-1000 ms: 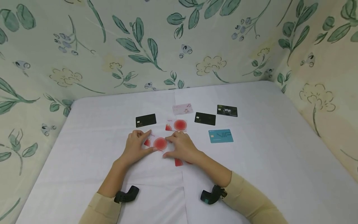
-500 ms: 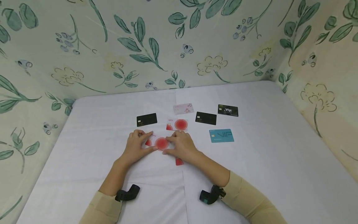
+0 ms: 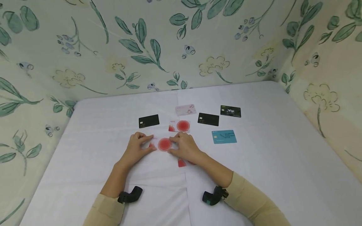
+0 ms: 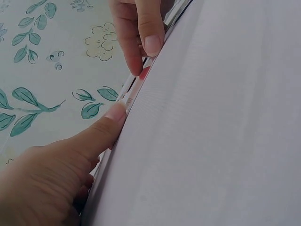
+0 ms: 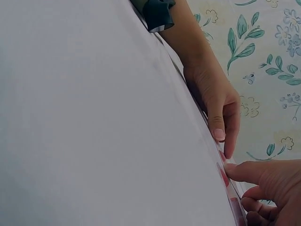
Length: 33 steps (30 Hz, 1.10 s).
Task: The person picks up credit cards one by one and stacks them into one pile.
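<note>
A white card with a red circle [image 3: 165, 144] lies on the white-covered table between my two hands. At its left end, my left hand [image 3: 137, 147] holds it with thumb and index finger on opposite long edges. The right hand [image 3: 185, 147] pinches its right end the same way, thumb at the near edge and index finger at the far edge. In the left wrist view, the card shows only as a thin strip with a red patch [image 4: 145, 73]. A similar red-and-white card [image 3: 181, 163] lies partly hidden beneath my right hand.
Behind the hands lie another red-circle card [image 3: 183, 126], a pale pink card [image 3: 185, 110], and two plain black VIP cards, one left [image 3: 149, 121] and one right [image 3: 208, 119]. Farther right are a black Vip card [image 3: 230, 111] and a blue VIP card [image 3: 224, 137].
The held card has shifted slightly to the right. My left thumb has slid back from beneath the red circle toward the card's left end, and the right hand has moved slightly right.
</note>
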Tool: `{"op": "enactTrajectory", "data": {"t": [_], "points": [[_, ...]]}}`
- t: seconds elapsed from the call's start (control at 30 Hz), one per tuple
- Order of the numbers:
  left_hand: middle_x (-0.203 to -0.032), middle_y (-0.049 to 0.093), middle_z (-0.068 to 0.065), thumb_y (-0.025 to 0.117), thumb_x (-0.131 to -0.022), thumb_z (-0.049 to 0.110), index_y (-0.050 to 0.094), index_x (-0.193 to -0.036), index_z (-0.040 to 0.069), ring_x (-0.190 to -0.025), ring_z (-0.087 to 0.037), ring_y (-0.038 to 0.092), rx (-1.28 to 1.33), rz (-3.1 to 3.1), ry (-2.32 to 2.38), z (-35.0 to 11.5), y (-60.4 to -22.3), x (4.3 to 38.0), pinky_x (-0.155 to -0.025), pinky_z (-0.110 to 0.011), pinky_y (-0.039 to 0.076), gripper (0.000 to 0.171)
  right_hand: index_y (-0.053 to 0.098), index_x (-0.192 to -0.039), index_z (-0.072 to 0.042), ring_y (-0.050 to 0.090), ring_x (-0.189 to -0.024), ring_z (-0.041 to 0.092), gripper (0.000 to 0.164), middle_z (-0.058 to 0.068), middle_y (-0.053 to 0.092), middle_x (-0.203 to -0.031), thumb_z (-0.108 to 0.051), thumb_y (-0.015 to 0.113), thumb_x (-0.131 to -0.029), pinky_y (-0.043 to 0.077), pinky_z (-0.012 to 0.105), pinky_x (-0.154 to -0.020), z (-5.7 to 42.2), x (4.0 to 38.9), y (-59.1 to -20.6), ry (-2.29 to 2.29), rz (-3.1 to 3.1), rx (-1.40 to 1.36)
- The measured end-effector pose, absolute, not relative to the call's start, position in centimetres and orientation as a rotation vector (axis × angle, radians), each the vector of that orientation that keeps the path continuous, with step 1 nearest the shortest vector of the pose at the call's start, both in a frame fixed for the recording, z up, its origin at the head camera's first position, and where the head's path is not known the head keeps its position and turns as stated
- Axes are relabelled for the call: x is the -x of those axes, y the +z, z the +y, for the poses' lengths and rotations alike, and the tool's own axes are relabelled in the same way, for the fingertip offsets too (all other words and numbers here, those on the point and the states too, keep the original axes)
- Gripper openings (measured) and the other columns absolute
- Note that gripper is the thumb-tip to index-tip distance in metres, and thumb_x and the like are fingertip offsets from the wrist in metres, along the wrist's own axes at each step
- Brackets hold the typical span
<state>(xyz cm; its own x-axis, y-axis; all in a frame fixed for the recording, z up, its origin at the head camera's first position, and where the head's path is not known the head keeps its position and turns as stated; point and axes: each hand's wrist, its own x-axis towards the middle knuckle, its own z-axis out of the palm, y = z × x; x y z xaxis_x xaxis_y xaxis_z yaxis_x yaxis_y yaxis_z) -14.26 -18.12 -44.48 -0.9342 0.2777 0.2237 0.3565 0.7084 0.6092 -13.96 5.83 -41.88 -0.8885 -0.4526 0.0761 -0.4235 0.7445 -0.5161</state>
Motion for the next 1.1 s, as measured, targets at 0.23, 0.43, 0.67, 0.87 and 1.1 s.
{"op": "enactTrajectory", "data": {"t": [0.23, 0.43, 0.67, 0.87, 1.1], "points": [[-0.104, 0.051, -0.01, 0.081, -0.074, 0.027, 0.065, -0.121, 0.007, -0.101, -0.027, 0.041, 0.481, -2.848, -1.106, -18.1, -44.3, 14.3, -0.081, -0.038, 0.039, 0.054, 0.061, -0.125, -0.003, 0.052, -0.099, 0.022, 0.051, 0.009, 0.058, -0.106, -0.022, 0.074, -0.08, 0.043, 0.035, -0.083, 6.2, 14.0, -41.9, -0.956, 2.811, 0.633], [-0.107, 0.051, -0.008, 0.08, -0.074, 0.033, 0.063, -0.124, 0.008, -0.105, -0.024, 0.042, 0.402, -2.93, -1.134, -18.3, -43.9, 14.3, -0.084, -0.039, 0.041, 0.058, 0.062, -0.124, -0.003, 0.053, -0.095, 0.022, 0.049, 0.009, 0.059, -0.102, -0.02, 0.074, -0.08, 0.044, 0.034, -0.08, 6.2, 14.2, -42.1, -0.981, 2.828, 0.665], [-0.106, 0.052, -0.008, 0.082, -0.072, 0.029, 0.065, -0.119, 0.006, -0.103, -0.024, 0.043, 0.385, -2.903, -1.204, -18.5, -43.9, 14.3, -0.085, -0.039, 0.039, 0.055, 0.064, -0.121, -0.003, 0.055, -0.094, 0.02, 0.046, 0.007, 0.06, -0.1, -0.02, 0.075, -0.079, 0.045, 0.037, -0.084, 6.1, 14.4, -42.3, -1.001, 2.838, 0.682], [-0.106, 0.053, -0.009, 0.083, -0.071, 0.026, 0.063, -0.118, 0.007, -0.1, -0.023, 0.043, 0.389, -2.864, -1.224, -18.5, -44.2, 14.3, -0.086, -0.039, 0.039, 0.054, 0.061, -0.116, -0.005, 0.056, -0.093, 0.018, 0.045, 0.003, 0.062, -0.097, -0.019, 0.078, -0.076, 0.043, 0.039, -0.089, 5.9, 14.6, -42.6, -1.104, 2.82, 0.611], [-0.097, 0.057, -0.006, 0.084, -0.07, 0.022, 0.058, -0.119, 0.008, -0.092, -0.021, 0.046, 0.374, -2.818, -1.356, -18.4, -44.5, 14.2, -0.083, -0.037, 0.04, 0.057, 0.058, -0.114, -0.007, 0.053, -0.074, 0.01, 0.046, -0.004, 0.064, -0.085, -0.013, 0.079, -0.074, 0.046, 0.025, -0.071, 5.7, 14.5, -43.0, -1.284, 2.734, 0.542]]}}
